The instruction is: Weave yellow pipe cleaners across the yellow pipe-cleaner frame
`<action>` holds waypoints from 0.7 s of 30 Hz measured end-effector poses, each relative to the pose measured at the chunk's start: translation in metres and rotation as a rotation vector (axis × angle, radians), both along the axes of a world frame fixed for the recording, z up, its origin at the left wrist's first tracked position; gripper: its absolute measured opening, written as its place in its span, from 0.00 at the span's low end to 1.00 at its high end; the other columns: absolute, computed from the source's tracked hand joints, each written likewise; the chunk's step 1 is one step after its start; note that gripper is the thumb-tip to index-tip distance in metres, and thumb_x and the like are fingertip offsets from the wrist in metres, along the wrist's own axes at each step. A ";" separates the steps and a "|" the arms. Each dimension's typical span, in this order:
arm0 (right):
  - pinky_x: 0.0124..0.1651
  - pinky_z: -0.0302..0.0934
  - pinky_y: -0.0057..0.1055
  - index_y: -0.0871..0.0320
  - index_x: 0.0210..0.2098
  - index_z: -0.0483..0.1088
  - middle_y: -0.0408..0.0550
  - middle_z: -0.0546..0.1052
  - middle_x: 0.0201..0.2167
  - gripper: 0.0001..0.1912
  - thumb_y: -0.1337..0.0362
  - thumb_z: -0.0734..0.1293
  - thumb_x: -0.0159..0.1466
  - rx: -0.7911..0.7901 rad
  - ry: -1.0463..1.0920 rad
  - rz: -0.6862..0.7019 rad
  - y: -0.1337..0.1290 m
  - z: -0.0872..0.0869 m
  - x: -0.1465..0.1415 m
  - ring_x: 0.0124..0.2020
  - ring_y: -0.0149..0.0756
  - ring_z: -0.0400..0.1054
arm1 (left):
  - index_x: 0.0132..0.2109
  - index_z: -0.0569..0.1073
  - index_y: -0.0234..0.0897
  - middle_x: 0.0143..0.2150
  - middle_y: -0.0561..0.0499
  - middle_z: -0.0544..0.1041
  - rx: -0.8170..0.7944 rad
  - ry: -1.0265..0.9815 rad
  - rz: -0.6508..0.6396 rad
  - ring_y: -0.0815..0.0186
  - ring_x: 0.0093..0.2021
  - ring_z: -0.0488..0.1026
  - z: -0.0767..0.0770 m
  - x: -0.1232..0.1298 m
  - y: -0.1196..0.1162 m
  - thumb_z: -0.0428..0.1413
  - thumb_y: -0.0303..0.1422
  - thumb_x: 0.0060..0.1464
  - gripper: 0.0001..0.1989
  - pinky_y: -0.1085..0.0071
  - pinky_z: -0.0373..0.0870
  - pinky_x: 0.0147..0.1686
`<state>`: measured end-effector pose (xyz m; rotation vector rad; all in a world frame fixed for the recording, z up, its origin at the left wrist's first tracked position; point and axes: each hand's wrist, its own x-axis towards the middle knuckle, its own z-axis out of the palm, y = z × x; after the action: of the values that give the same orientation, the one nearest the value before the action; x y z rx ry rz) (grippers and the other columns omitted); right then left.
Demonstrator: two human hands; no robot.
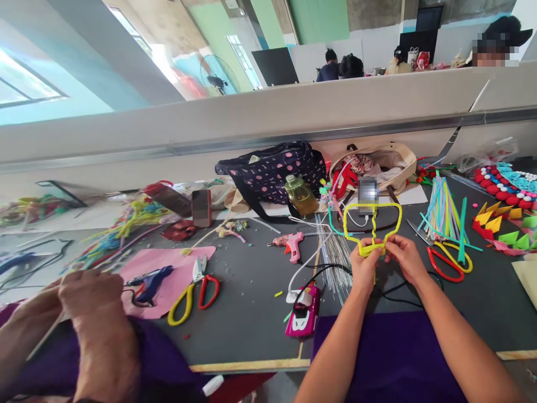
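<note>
A yellow pipe-cleaner frame (pixel 373 206), bent into a wide loop with a twisted stem down its middle, is held up above the dark table. My left hand (pixel 366 258) pinches its lower left part, where the strands bunch together. On the other side, my right hand (pixel 403 254) has thumb and fingers closed on the lower right bend. Below my left fingers a short yellow end hangs down. Scissors with red and yellow handles (pixel 448 263) lie to the right of my hands. Thin bare wires (pixel 335 252) are spread out on the left.
A pink glue gun (pixel 293 245), a magenta power strip (pixel 302 313) and cables lie left of my arms. Bags (pixel 272 168) and a bottle (pixel 301 196) stand behind. Pastel pipe cleaners (pixel 440 207) are at right. A co-worker's hands (pixel 90 294) are at far left, near other scissors (pixel 195 291).
</note>
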<state>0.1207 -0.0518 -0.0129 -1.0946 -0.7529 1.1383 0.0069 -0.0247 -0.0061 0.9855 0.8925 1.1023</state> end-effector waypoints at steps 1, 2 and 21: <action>0.24 0.60 0.25 0.58 0.25 0.70 0.40 0.70 0.25 0.13 0.55 0.72 0.52 -0.004 0.004 -0.003 0.000 0.000 0.000 0.21 0.26 0.62 | 0.35 0.74 0.34 0.28 0.55 0.71 -0.013 -0.012 -0.005 0.74 0.24 0.63 0.000 0.000 0.000 0.64 0.34 0.41 0.12 0.79 0.57 0.20; 0.24 0.60 0.25 0.58 0.25 0.70 0.40 0.70 0.25 0.13 0.55 0.72 0.51 -0.006 0.005 -0.005 0.000 0.001 -0.001 0.21 0.26 0.62 | 0.35 0.74 0.34 0.27 0.55 0.71 -0.032 -0.026 -0.008 0.74 0.23 0.63 0.001 0.000 0.000 0.64 0.33 0.40 0.12 0.79 0.57 0.20; 0.25 0.59 0.27 0.56 0.26 0.69 0.40 0.70 0.22 0.13 0.53 0.69 0.53 0.018 -0.244 -0.083 0.000 -0.004 0.000 0.21 0.29 0.63 | 0.35 0.76 0.33 0.28 0.53 0.75 -0.154 -0.064 0.015 0.72 0.23 0.68 0.001 0.002 0.001 0.64 0.32 0.35 0.15 0.78 0.55 0.18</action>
<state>0.1207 -0.0515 -0.0165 -1.2525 -0.8963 0.9363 0.0088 -0.0241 -0.0051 0.8133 0.9199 1.0559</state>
